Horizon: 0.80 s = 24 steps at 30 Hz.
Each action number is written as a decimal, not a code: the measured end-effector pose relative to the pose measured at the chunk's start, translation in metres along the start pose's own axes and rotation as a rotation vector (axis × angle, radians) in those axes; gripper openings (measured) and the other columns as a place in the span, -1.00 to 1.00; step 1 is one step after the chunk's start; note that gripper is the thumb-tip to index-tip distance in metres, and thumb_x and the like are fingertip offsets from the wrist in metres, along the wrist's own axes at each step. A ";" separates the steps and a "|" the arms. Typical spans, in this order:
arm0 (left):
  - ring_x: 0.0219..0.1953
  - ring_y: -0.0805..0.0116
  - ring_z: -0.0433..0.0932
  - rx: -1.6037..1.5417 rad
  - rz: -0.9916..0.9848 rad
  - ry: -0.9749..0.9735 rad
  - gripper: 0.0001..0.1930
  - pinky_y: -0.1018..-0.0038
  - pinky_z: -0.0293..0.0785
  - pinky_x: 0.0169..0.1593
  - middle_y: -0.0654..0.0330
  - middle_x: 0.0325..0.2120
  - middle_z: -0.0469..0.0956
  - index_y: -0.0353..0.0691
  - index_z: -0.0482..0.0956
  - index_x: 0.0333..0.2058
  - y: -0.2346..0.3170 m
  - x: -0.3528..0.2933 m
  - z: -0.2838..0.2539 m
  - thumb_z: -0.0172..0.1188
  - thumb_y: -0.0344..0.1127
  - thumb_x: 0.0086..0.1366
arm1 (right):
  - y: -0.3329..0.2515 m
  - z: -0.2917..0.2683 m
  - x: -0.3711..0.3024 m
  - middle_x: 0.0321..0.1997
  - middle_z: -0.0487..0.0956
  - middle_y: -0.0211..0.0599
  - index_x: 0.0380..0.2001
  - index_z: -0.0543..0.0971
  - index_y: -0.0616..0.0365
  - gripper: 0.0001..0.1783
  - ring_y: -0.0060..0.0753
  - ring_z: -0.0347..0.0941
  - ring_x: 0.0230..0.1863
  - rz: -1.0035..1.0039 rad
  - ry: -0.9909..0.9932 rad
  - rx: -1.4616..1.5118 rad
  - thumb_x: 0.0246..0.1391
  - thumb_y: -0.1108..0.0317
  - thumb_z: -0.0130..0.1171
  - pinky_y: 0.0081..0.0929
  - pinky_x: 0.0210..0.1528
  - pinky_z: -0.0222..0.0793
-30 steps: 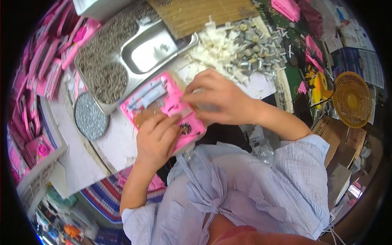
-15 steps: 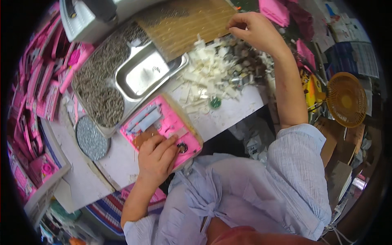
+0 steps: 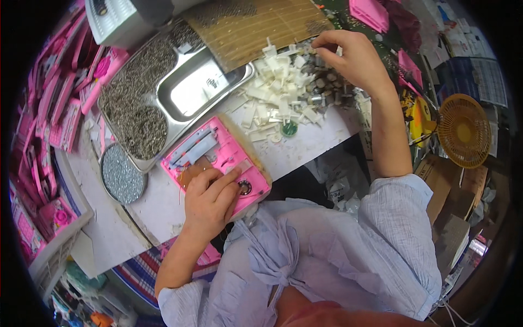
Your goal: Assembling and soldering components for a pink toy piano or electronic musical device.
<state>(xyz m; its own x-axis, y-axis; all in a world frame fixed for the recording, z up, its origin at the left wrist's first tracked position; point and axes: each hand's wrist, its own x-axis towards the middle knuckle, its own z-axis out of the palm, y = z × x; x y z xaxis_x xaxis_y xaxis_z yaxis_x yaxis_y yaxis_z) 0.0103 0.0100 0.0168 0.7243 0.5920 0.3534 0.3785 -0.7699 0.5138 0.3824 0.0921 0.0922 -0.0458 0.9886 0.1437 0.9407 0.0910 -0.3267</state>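
I see the pink open casing [image 3: 218,163] lying flat at the table [image 3: 321,141] edge, bare internals showing; my left hand [image 3: 210,201] presses on it, fingers spread, unclenched. My right hand [image 3: 351,57] pinches among small metal parts [image 3: 327,90]; whether it grasps one, I cannot tell

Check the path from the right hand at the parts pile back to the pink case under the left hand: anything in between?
Nothing tall. Between right hand and pink case lie only scattered white plastic parts and a small green disc, flat on the table. Left hand covers the case's near half.
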 end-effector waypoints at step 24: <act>-0.23 0.15 0.57 -0.046 -0.039 0.038 -0.73 0.33 0.52 -0.19 0.24 -0.13 0.71 -0.17 0.59 -0.36 0.001 0.002 0.001 0.47 -0.44 -0.06 | 0.085 0.014 0.035 -0.18 0.72 -0.14 -0.23 0.74 0.02 -0.68 -0.07 0.65 -0.08 0.356 -0.298 -0.271 -0.14 0.28 0.31 -0.14 -0.04 0.57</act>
<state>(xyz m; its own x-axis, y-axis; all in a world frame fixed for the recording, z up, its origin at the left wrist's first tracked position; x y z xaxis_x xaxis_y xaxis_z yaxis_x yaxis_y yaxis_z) 0.0128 0.0102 0.0174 0.6868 0.6306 0.3614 0.3785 -0.7348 0.5629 0.4561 0.1358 0.0564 0.2353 0.9476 -0.2163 0.9668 -0.2511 -0.0482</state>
